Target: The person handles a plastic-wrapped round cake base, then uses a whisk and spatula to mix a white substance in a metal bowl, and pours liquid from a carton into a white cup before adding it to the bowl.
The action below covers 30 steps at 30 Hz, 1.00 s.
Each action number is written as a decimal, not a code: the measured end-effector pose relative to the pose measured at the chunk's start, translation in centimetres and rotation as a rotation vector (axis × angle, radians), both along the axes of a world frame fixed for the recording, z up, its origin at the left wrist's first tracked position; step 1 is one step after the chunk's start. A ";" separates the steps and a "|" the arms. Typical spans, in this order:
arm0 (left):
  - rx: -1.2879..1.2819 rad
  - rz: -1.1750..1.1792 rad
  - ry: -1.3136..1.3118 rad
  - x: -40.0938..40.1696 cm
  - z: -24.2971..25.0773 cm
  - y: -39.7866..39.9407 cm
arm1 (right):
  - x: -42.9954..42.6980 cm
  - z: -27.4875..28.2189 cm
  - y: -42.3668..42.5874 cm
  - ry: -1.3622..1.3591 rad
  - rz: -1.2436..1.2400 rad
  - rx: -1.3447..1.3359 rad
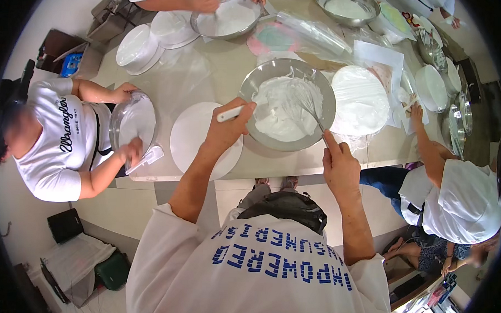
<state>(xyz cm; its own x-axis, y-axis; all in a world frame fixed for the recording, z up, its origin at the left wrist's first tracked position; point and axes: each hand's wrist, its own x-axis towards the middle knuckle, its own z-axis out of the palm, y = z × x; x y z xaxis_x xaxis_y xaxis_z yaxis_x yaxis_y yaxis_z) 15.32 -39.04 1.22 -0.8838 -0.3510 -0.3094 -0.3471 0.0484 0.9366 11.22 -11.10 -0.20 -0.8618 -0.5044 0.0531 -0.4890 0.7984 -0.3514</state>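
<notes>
A wide steel mixing bowl (328,86) stands on the table before me, with thick white cream (277,99) inside. My right hand (342,164) grips the handle of a wire whisk (308,102) at the bowl's near right rim. The whisk's wires lie in the cream. At the left rim, my left hand (231,124) is closed around a white handle (230,113), perhaps a spatula's; its far end is hidden. Under my left forearm lies a round white board or turntable top (191,140). Right of the bowl sits a round white cake form (359,100) under plastic film.
Left, a co-worker (69,137) tilts a steel bowl (153,107) beside a white scraper (149,158). White round forms (134,47) stand behind. Another person's hand (416,112) rests near papers (396,58) at right. A plastic roll (315,32) and another bowl (197,28) are farther back.
</notes>
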 end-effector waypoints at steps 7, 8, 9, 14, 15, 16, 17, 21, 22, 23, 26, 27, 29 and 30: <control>-0.872 -0.493 0.408 -0.2 -0.2 -0.7 | 0.9 1.4 0.1 -0.007 -0.009 -0.125; -0.872 -0.492 0.406 -0.1 -0.1 -0.5 | 1.2 1.3 0.1 -0.008 -0.007 -0.126; -0.695 -0.428 0.394 -0.2 0.1 -0.3 | 1.4 1.1 0.1 -0.012 0.020 -0.126; -0.065 -0.163 0.174 -0.2 -0.1 0.7 | 2.2 0.9 0.1 -0.059 0.015 -0.105; 0.012 -0.091 0.203 0.0 -0.6 0.9 | 2.4 0.9 0.2 -0.053 0.020 -0.118; 0.090 -0.018 0.231 0.1 -0.8 1.1 | 2.6 0.8 0.3 -0.046 0.026 -0.130; 0.093 -0.023 0.229 0.2 -0.9 1.2 | 2.7 0.8 0.3 -0.048 0.020 -0.128; 0.144 0.182 0.213 0.8 -1.0 1.7 | 2.6 1.3 0.1 -0.023 -0.012 -0.133; 0.151 0.237 0.214 0.9 -1.1 1.8 | 2.7 1.5 -0.1 -0.004 -0.026 -0.167; 0.149 0.234 0.214 0.8 -1.0 1.8 | 2.9 1.8 -0.3 -0.004 -0.028 -0.169; 0.200 0.300 0.232 0.5 -1.0 2.2 | 4.0 1.8 -0.8 0.047 0.022 -0.247; 0.233 0.303 0.268 0.4 -1.0 2.2 | 4.4 1.0 -1.0 0.053 0.037 -0.257; 0.267 0.302 0.304 0.4 -0.9 2.2 | 4.7 -0.1 -1.0 0.060 0.048 -0.268; 0.282 0.340 0.332 0.5 -0.8 2.3 | 4.5 -0.5 -0.8 0.056 0.027 -0.224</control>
